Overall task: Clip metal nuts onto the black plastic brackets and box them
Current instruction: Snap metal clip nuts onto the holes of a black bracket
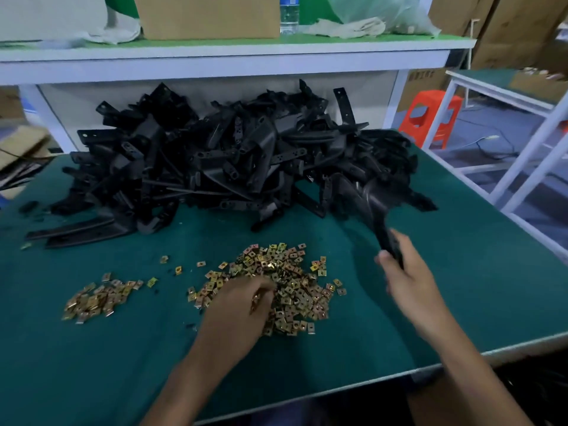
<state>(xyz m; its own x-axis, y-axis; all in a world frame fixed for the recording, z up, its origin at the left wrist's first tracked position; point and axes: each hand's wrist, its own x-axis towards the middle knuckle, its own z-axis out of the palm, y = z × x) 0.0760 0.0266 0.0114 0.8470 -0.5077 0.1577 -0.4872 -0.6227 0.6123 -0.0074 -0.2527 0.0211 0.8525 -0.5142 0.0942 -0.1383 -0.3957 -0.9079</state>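
Nearest, at 6 o'clock on the green table (461, 272), the left hand (242, 305) digs into the larger heap of metal nuts (295, 290). Its fingers curl down among them, but I cannot tell whether one is pinched. A smaller heap (98, 298) lies at 8 o'clock. At 4 o'clock the right hand (405, 281) grips a black bracket (378, 207) by its narrow end, with the wide end toward the bracket pile (215, 161) at 12 o'clock.

This looks like the pick-up step: part in hand, nut being fetched. The next move likely calls for a single nut, turned open side first, slid onto the bracket's tab.

Farther off at 12 o'clock, a cardboard box (209, 16) stands on the shelf (215, 53), its contents hidden. Beside it stands a water bottle (289, 13), then a thin plastic bag (384, 13), its contents unclear.
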